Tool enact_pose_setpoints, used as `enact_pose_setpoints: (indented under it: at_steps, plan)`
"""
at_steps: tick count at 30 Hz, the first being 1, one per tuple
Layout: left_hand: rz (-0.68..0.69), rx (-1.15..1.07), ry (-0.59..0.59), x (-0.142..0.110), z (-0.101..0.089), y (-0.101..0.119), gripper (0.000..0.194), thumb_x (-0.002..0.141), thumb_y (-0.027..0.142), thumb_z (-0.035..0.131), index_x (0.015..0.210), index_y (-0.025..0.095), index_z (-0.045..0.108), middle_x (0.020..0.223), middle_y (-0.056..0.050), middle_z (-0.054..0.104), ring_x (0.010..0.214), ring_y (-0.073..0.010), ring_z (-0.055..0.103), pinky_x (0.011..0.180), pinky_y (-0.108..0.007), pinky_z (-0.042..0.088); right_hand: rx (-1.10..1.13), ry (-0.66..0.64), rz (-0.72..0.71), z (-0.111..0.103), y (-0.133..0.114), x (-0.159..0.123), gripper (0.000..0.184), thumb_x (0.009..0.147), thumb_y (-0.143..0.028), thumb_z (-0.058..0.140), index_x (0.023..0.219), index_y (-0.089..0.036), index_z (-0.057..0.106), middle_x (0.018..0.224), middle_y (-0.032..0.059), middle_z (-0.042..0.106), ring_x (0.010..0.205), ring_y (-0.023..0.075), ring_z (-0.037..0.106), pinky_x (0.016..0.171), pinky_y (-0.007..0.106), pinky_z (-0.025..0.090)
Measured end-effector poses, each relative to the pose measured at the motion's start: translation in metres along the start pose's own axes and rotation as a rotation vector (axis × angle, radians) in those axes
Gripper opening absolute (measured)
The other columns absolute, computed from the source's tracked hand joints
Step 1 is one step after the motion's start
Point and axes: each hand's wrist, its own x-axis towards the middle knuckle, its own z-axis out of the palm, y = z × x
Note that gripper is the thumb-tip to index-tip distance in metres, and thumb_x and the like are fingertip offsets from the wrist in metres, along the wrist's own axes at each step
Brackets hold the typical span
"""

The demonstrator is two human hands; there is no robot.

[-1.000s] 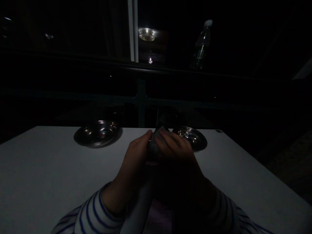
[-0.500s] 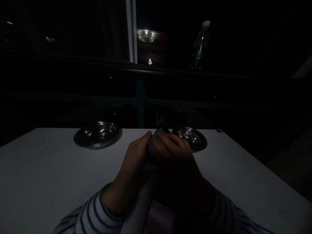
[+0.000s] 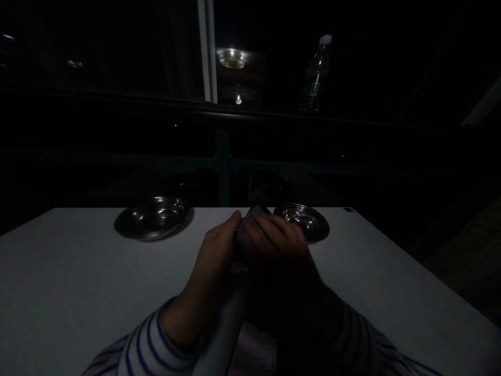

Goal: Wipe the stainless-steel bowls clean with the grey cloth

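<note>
In the middle of the view, over the near part of a white table (image 3: 129, 282), both hands come together. My right hand (image 3: 279, 240) is closed with its fingers bent over a crumpled grey cloth (image 3: 246, 241). My left hand (image 3: 213, 253) is closed against the other side, thumb raised along the cloth's edge. A dark shape shows behind the cloth at the fingertips, too dim to name. What the left fingers grip is hidden. A shiny metal dish (image 3: 152, 222) rests on the table beyond my left hand; another metal dish (image 3: 305, 222) stands behind my right hand.
The table's far edge lies just behind the dishes. A clear plastic bottle (image 3: 316, 75) with a white cap stands on a dark ledge beyond, by a window with a pale frame (image 3: 208, 52). The scene is very dark.
The view has shifted slightly, so the dishes and bottle appear a little further left. Both hands keep nearly the same hold around the cloth.
</note>
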Motion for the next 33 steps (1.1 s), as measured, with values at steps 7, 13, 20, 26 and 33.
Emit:
enact_pose_setpoints:
  at_steps: [7, 13, 20, 26, 33]
  plan:
    - [0.073, 0.007, -0.210, -0.004, -0.001, 0.004, 0.021, 0.076, 0.032, 0.058, 0.083, 0.016, 0.070, 0.073, -0.001, 0.069, 0.066, -0.0132, 0.061, 0.062, -0.022, 0.044, 0.010, -0.009, -0.036, -0.006, 0.002, 0.001, 0.033, 0.088, -0.028, 0.043, 0.119, -0.020, 0.052, 0.126, 0.0059, 0.054, 0.112, 0.0237, 0.045, 0.091, 0.043, 0.033]
    - [0.142, -0.027, -0.209, -0.002, -0.006, 0.007, 0.015, 0.074, 0.028, 0.061, 0.078, 0.018, 0.071, 0.075, -0.001, 0.071, 0.068, -0.0132, 0.063, 0.068, -0.023, 0.046, -0.010, 0.051, -0.122, -0.005, -0.003, 0.001, 0.036, 0.087, -0.027, 0.044, 0.121, -0.018, 0.050, 0.127, 0.0071, 0.052, 0.115, 0.0255, 0.041, 0.091, 0.044, 0.034]
    - [0.257, 0.047, -0.188, 0.001, -0.009, 0.005, 0.013, 0.071, 0.022, 0.058, 0.067, 0.019, 0.070, 0.074, -0.003, 0.070, 0.075, -0.0175, 0.063, 0.071, -0.025, 0.047, -0.025, 0.041, -0.030, -0.005, -0.001, -0.001, 0.034, 0.088, -0.026, 0.043, 0.120, -0.018, 0.050, 0.128, 0.0078, 0.052, 0.114, 0.0250, 0.043, 0.092, 0.044, 0.033]
    - [0.327, 0.260, -0.090, 0.007, -0.014, 0.003, 0.016, 0.071, 0.019, 0.052, 0.067, 0.022, 0.068, 0.078, -0.003, 0.069, 0.084, -0.0204, 0.061, 0.079, -0.029, 0.045, 0.019, 0.018, -0.088, 0.000, -0.007, -0.003, 0.035, 0.087, -0.030, 0.045, 0.119, -0.017, 0.051, 0.125, 0.0078, 0.054, 0.115, 0.0256, 0.041, 0.090, 0.043, 0.033]
    - [0.289, 0.221, 0.128, 0.002, -0.008, 0.003, 0.009, 0.066, 0.028, 0.058, 0.069, 0.022, 0.064, 0.075, -0.004, 0.068, 0.090, -0.0247, 0.059, 0.074, -0.029, 0.045, 0.002, 0.009, -0.090, -0.002, -0.006, -0.001, 0.036, 0.087, -0.032, 0.044, 0.119, -0.018, 0.051, 0.123, 0.0080, 0.055, 0.112, 0.0258, 0.044, 0.089, 0.043, 0.034]
